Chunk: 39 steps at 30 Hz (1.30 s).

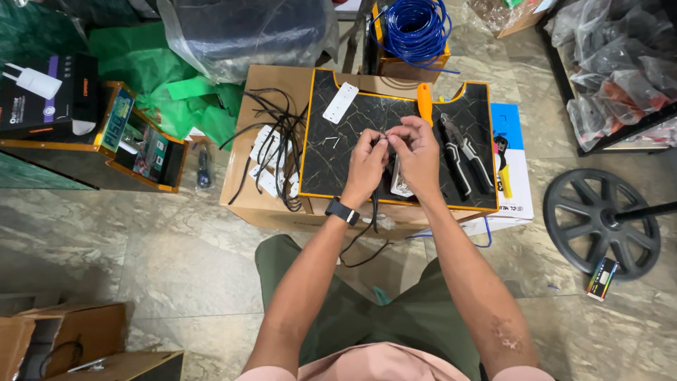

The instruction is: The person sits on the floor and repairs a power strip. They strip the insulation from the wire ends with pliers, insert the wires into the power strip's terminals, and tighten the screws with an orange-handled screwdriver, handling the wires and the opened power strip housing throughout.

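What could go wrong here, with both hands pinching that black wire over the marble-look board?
1. Left hand and right hand work the black cable end with bare fingertips; a wire strand might prick skin.
2. The cable hangs loose off the board toward the lap; a knee could snag it.
3. Small metal screws lie loose on the board; they may roll off, as might the orange-handled screwdriver and pliers.

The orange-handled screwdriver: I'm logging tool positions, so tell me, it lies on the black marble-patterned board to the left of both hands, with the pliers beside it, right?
Not quite. The head view shows the orange-handled screwdriver on the black marble-patterned board to the right of the hands, just above the right hand, not left of the left hand. The pliers do lie beside it.
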{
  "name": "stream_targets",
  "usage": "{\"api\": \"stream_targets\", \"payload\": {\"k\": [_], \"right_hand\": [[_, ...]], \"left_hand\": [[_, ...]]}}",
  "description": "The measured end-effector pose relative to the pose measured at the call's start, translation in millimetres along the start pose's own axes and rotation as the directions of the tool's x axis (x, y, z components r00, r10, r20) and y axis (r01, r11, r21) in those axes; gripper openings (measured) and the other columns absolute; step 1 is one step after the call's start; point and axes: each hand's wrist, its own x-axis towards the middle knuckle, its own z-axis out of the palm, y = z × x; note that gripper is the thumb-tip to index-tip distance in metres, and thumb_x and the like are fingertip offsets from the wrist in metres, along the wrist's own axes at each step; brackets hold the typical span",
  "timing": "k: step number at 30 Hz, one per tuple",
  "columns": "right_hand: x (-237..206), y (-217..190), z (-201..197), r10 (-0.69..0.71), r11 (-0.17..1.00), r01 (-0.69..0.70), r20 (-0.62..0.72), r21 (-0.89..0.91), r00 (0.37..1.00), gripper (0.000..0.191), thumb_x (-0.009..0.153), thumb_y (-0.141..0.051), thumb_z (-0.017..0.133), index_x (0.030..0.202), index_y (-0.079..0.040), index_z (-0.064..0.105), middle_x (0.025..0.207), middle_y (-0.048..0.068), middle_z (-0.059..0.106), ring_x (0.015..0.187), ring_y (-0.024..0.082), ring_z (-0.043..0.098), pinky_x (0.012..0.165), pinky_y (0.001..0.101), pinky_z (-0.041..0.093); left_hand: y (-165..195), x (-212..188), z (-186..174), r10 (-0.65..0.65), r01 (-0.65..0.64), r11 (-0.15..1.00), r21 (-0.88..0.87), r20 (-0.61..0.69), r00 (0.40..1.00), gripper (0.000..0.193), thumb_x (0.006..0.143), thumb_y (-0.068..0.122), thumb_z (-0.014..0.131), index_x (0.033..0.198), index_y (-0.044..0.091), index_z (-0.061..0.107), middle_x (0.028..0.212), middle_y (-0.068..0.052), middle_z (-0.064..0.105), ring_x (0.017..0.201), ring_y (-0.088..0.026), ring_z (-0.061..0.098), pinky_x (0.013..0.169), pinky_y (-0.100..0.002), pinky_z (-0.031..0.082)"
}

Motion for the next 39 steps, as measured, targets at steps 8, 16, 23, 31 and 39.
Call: {"api": "stream_targets", "payload": {"k": [8, 16, 23, 31, 39], "right_hand": [[1, -3, -3, 0.037, 0.999, -0.037, 0.009, -0.007, 0.999, 0.034, 0.095, 0.008, 0.069, 0.125, 0.002, 0.056, 0.107, 0.010, 0.071, 0.098, 0.012, 0.067, 0.088, 0.0253, 0.055], [4, -15, -21, 0.113, 0.982, -0.091, 0.134, -0.163, 0.985, 0.020, 0.094, 0.005, 0.070, 0.114, 0.001, 0.070, 0.102, 0.005, 0.071, 0.095, 0.010, 0.068, 0.086, 0.0238, 0.056], [5, -46, -22, 0.055, 0.889, 0.026, 0.161, -0.457, 0.985, 0.007, 0.091, 0.002, 0.076, 0.097, 0.000, 0.073, 0.089, 0.004, 0.068, 0.078, 0.011, 0.061, 0.069, 0.0268, 0.048], [8, -79, -10, -0.237, 0.706, 0.403, 0.342, -0.582, 0.909, 0.010, 0.086, 0.005, 0.076, 0.093, -0.001, 0.072, 0.091, 0.010, 0.070, 0.086, 0.024, 0.069, 0.077, 0.0332, 0.054], [8, -96, -6, -0.140, 0.657, 0.417, 0.442, -0.628, 0.886, 0.013, 0.087, 0.003, 0.077, 0.097, -0.004, 0.072, 0.091, 0.009, 0.071, 0.086, 0.027, 0.070, 0.077, 0.0356, 0.055]], "left_hand": [[9, -1, 2, 0.006, -0.006, 0.999, -0.042, 0.003, 1.000, 0.009, 0.102, 0.012, 0.058, 0.098, 0.006, 0.055, 0.071, 0.002, 0.052, 0.061, -0.004, 0.047, 0.052, -0.024, 0.039], [17, -7, 1, -0.052, 0.057, 0.991, -0.119, 0.046, 0.998, 0.008, 0.098, 0.008, 0.060, 0.091, 0.005, 0.060, 0.068, 0.006, 0.047, 0.058, -0.002, 0.040, 0.049, -0.022, 0.031], [19, -6, 2, -0.064, 0.079, 0.985, -0.157, 0.097, 0.993, 0.010, 0.099, 0.011, 0.059, 0.091, 0.006, 0.059, 0.069, 0.007, 0.047, 0.058, -0.002, 0.039, 0.049, -0.022, 0.030], [21, -6, -2, -0.083, 0.099, 0.986, -0.136, 0.114, 0.990, 0.019, 0.104, 0.022, 0.062, 0.098, 0.004, 0.067, 0.068, 0.007, 0.048, 0.056, -0.001, 0.040, 0.049, -0.021, 0.030], [10, -3, -12, -0.107, 0.145, 0.964, -0.222, 0.174, 0.979, 0.014, 0.102, 0.018, 0.063, 0.102, 0.004, 0.066, 0.068, 0.009, 0.046, 0.057, -0.001, 0.037, 0.049, -0.021, 0.028]]}}
